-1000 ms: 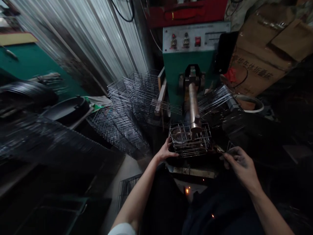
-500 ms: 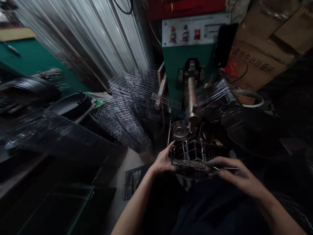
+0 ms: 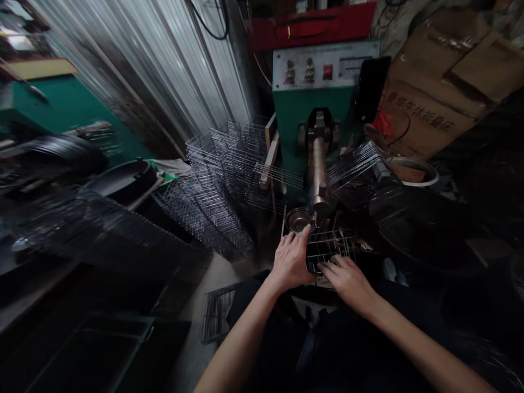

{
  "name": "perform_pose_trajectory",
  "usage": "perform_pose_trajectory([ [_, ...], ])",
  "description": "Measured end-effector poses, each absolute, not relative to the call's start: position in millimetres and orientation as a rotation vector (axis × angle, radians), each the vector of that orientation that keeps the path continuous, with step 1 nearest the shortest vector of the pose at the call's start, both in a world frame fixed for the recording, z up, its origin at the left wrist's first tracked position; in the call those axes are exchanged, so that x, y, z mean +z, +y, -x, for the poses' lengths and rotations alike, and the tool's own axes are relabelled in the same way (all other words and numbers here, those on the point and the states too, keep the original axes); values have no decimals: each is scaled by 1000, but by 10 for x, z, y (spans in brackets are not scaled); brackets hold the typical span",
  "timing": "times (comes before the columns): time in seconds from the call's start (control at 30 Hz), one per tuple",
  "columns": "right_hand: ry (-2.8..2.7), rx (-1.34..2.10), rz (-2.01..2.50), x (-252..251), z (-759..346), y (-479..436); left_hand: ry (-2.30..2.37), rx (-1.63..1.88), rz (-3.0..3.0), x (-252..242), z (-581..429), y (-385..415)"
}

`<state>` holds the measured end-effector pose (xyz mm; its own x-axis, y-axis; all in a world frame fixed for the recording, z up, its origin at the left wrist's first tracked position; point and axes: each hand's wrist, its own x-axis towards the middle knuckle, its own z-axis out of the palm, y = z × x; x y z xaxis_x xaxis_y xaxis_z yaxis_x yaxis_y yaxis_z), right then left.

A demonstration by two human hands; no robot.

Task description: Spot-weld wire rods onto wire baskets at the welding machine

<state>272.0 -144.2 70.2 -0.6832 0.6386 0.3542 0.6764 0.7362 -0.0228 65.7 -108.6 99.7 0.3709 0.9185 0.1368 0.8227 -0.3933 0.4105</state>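
Observation:
Both my hands rest on a small wire basket [image 3: 329, 248] of welded metal rods, low in front of me. My left hand [image 3: 291, 261] covers its left end, and my right hand [image 3: 347, 281] lies across its near right side. Just beyond my left fingertips sits a round metal dish [image 3: 298, 220]. Above the dish and basket hangs the copper-coloured electrode [image 3: 320, 174] of a green welding machine [image 3: 311, 103]. The basket's near edge is hidden under my hands.
Stacks of wire racks [image 3: 216, 185] stand left of the machine, with a bundle of straight wires [image 3: 356, 164] to its right. A flat wire grid [image 3: 216, 316] leans near my knee. Cardboard [image 3: 429, 103] and a corrugated metal wall [image 3: 143, 65] flank the machine.
The basket has come from under the electrode toward me and now lies lower and flatter. My right hand has moved from its thin wires onto the basket, and the dish now shows.

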Motion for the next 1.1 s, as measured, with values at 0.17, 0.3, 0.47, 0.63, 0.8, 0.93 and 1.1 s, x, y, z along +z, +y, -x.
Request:
perform_pose_trajectory([
  [0.17,-2542,-159,1009,720,-2823,-1423,1502,583,-2289,1027,-670,-1029],
  [0.3,-2513,-175,1037,702,-2872,-1327,1508,615,-2258,1061,-689,-939],
  [0.47,-2510,-157,1124,730,-2867,-1180,1510,604,-2296,1081,-713,-768],
  [0.63,-2513,-166,1139,728,-2867,-1175,1506,585,-2347,1071,-698,-722],
  [0.8,-2503,-158,1141,722,-2870,-1157,1513,578,-2337,1123,-683,-717],
  [0.93,-2488,-156,1113,721,-2872,-1120,1520,578,-2332,1161,-695,-713],
  [1.1,-2454,-210,1200,740,-2801,-1075,1534,563,-2339,1160,-698,-625],
])
